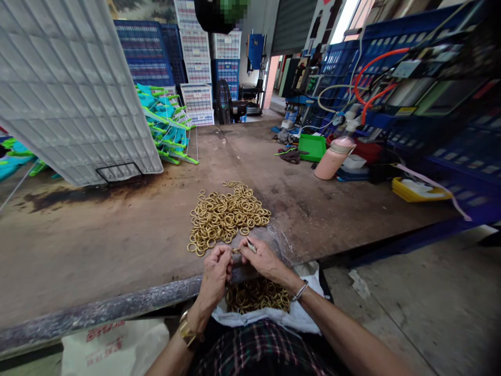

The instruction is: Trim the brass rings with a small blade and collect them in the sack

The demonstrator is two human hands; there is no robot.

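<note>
At lower centre, the left hand (216,267) and right hand (265,258) pinch a gold-coloured ring (236,251) between them (the right also grips a small blade-like tool (251,247)); the ring spans left-right, equally near both.

Pink bottle (331,162) beside a green tray (313,148) — yellow tray (407,193) farther right — white crates (197,98) beyond

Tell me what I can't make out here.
In the head view:
Small tool: shape, mostly hidden by the right hand.
Gold piece: outline, partly covered by the left hand.
Ring pile: bottom layer, buried beneath the top.
Pale bag: print too small; base cut off by bottom edge.
</note>
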